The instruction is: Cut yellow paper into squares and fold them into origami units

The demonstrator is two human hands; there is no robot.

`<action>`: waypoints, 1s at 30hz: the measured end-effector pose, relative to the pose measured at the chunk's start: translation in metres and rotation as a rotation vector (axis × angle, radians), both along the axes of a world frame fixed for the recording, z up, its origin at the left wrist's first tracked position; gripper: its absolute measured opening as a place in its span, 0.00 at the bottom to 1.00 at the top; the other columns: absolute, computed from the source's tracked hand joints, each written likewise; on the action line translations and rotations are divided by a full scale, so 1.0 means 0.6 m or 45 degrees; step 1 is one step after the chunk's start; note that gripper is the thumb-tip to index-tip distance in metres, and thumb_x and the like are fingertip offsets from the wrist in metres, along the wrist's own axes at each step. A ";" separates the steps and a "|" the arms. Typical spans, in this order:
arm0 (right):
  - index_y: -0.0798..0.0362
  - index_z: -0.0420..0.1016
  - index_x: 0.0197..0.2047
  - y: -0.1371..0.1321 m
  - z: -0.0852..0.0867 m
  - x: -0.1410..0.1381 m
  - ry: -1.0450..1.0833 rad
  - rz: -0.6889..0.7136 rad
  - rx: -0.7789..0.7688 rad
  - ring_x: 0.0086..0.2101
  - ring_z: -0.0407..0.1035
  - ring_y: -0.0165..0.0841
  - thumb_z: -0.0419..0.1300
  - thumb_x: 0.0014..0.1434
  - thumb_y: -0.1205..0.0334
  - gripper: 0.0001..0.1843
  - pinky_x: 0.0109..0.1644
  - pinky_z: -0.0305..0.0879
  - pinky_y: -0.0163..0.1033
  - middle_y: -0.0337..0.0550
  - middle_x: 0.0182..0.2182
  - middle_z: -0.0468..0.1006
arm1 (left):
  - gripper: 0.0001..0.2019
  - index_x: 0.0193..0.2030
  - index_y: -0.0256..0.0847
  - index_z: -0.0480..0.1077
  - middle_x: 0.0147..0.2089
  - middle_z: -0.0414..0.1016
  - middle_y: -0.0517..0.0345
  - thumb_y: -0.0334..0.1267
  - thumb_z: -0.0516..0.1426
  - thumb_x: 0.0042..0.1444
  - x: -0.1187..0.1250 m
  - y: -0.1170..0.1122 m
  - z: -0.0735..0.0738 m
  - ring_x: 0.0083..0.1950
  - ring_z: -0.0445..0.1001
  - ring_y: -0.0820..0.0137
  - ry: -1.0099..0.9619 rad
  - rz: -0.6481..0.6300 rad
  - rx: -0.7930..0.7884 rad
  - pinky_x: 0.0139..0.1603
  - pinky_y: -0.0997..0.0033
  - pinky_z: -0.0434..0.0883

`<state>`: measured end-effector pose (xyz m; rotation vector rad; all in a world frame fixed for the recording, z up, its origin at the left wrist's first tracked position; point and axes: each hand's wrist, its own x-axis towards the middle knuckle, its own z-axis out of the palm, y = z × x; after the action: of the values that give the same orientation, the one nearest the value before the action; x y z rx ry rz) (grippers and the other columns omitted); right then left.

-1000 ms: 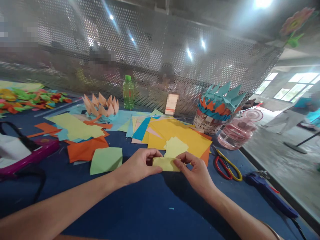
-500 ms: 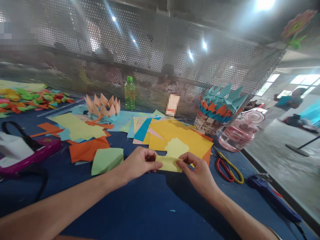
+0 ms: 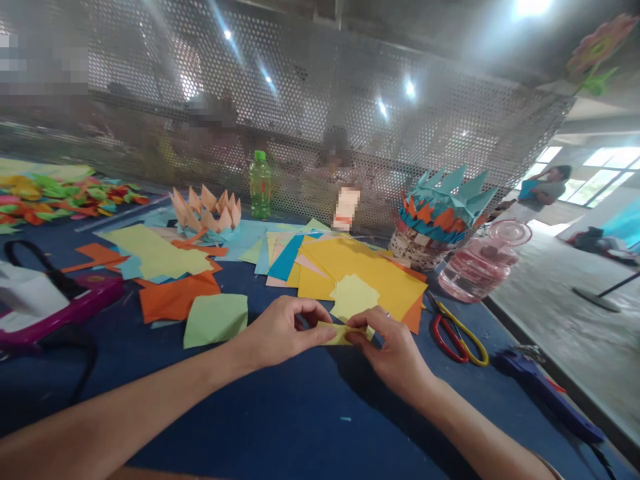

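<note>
Many folded paper pieces [image 3: 60,197] lie in a bright heap far to the left of the yellow strip [image 3: 340,333] we are holding, so plenty of folding is already done. Nearer to us on that side, a pink bag [image 3: 65,300] sits at the table's edge. Closer to the strip, a pale green sheet [image 3: 155,253], an orange sheet [image 3: 177,300] and a green square [image 3: 215,320] lie flat, not yet folded as far as we can see. Beyond them, a peach paper crown [image 3: 205,213] stands finished, with a green bottle [image 3: 260,185] to its right.

Our left hand [image 3: 283,330] has its fingers curled and pinches the strip's left end against the thumb. Our right hand [image 3: 393,350] pinches the other end the same way, so the hands nearly meet over the strip, which is creased narrow above the blue table [image 3: 280,427].

Past the strip, a stack of yellow sheets [image 3: 360,263] lies unfolded, with a small pale yellow square [image 3: 354,297] on top. To the right stand a finished teal and orange crown [image 3: 443,207] on a woven basket [image 3: 413,250], a pink jar [image 3: 480,270], scissors [image 3: 453,337] and a blue tool [image 3: 545,393].
</note>
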<state>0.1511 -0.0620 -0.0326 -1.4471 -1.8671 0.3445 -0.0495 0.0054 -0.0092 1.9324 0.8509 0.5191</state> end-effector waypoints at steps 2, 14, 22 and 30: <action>0.49 0.72 0.34 0.000 0.000 0.002 -0.057 0.039 0.056 0.36 0.69 0.35 0.59 0.57 0.70 0.05 0.43 0.63 0.39 0.39 0.31 0.77 | 0.16 0.36 0.37 0.74 0.30 0.74 0.58 0.50 0.57 0.53 0.001 0.002 0.003 0.30 0.69 0.72 -0.031 -0.009 -0.058 0.31 0.76 0.64; 0.50 0.72 0.36 -0.002 -0.001 0.006 -0.122 0.087 0.108 0.38 0.69 0.35 0.57 0.60 0.70 0.06 0.44 0.62 0.40 0.41 0.33 0.77 | 0.11 0.37 0.37 0.71 0.28 0.74 0.59 0.42 0.59 0.51 0.000 0.011 -0.010 0.29 0.72 0.72 -0.074 0.005 -0.193 0.31 0.74 0.69; 0.48 0.73 0.40 0.002 -0.008 0.007 -0.095 0.101 0.113 0.39 0.69 0.35 0.57 0.57 0.74 0.11 0.43 0.63 0.40 0.40 0.35 0.77 | 0.09 0.42 0.38 0.72 0.35 0.77 0.56 0.34 0.54 0.56 -0.002 -0.005 -0.010 0.31 0.74 0.73 -0.074 -0.096 0.335 0.34 0.76 0.70; 0.48 0.72 0.40 0.005 -0.012 0.009 -0.077 0.109 0.115 0.39 0.68 0.34 0.57 0.57 0.75 0.13 0.43 0.63 0.40 0.38 0.35 0.77 | 0.10 0.42 0.37 0.71 0.35 0.77 0.57 0.28 0.54 0.54 -0.005 -0.003 -0.012 0.33 0.74 0.74 -0.089 -0.138 0.458 0.35 0.76 0.70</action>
<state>0.1565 -0.0592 -0.0399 -1.3334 -1.9719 0.2565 -0.0524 0.0039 -0.0167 2.2570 0.6352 0.7073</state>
